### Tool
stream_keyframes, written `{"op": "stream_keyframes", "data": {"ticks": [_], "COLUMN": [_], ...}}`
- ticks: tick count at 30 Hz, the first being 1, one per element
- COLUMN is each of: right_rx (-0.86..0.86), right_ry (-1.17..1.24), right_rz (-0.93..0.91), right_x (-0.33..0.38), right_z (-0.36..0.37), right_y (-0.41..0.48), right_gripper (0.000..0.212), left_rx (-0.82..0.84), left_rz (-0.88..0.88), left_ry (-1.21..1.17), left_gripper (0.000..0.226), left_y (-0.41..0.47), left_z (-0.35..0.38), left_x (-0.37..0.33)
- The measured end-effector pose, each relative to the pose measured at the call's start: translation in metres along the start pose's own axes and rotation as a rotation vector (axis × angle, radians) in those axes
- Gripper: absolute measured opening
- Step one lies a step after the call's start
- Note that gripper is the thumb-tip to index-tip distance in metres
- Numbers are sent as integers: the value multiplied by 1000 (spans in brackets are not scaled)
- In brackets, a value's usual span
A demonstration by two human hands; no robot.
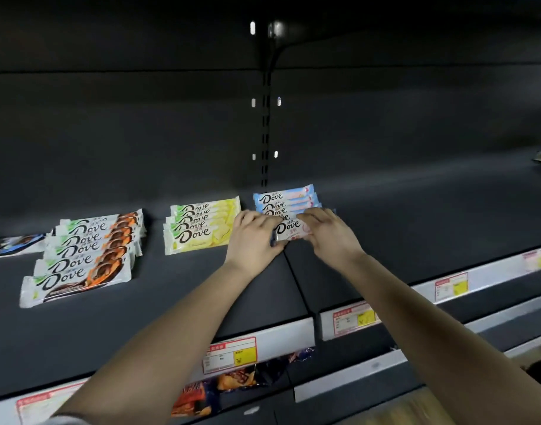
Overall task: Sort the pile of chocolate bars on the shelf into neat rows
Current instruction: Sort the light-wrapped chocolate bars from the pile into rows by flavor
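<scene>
Bare forearms (177, 342) reach across the shelf (171, 305), left hand (252, 237) and right hand (327, 234) curling fingers round the ends of a pink Dove bar (290, 230) fronting the blue-and-pink row (286, 199).

Dark-wrapped bar (11, 244), cut off left

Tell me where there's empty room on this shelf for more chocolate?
Biggest bare patch: the shelf right of the blue row. Also free: the gap between the orange row and yellow row, and the front strip before the price rail. Crowded where the left hand and right hand grip the front bar.
</scene>
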State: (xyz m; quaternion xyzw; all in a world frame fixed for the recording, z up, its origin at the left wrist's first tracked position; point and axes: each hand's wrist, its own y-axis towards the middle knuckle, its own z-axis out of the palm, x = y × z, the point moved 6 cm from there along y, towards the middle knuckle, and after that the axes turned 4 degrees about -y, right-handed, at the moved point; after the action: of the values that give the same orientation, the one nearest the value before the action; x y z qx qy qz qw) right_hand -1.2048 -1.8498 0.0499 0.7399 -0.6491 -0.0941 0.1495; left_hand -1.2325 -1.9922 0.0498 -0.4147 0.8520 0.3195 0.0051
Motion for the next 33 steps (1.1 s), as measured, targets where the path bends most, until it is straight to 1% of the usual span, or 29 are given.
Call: {"op": "stream_keyframes", "data": {"ticks": [4, 11, 15, 22, 27, 30, 33], "right_rx": [-49, -50, -52, -33, -36, -66, -89], "right_ry": [78, 207, 192, 181, 149, 143, 145], "right_rz": [0, 10, 15, 21, 26, 17, 12], "right_x": [2, 1, 0, -1, -3, -2, -2], "right_z": [9, 20, 20, 21, 22, 20, 19], "right_y": [0, 3, 3, 2, 1, 1, 0], "right_gripper": [49, 49, 47, 49, 49, 45, 43], "left_rx": [13, -12, -38, 16, 2, 8, -5], "left_rz": [-80, -137, -158, -225, -258, -255, -228], "left_ry": [-10, 31, 37, 63, 98, 102, 84], "left_gripper": [45, 48, 47, 50, 55, 57, 52], "left_y": [-1, -1, -1, -2, -2, -1, -1], "left_z": [7, 10, 10, 10, 7, 8, 8], "left_x": [6, 10, 13, 13, 14, 14, 14]}}
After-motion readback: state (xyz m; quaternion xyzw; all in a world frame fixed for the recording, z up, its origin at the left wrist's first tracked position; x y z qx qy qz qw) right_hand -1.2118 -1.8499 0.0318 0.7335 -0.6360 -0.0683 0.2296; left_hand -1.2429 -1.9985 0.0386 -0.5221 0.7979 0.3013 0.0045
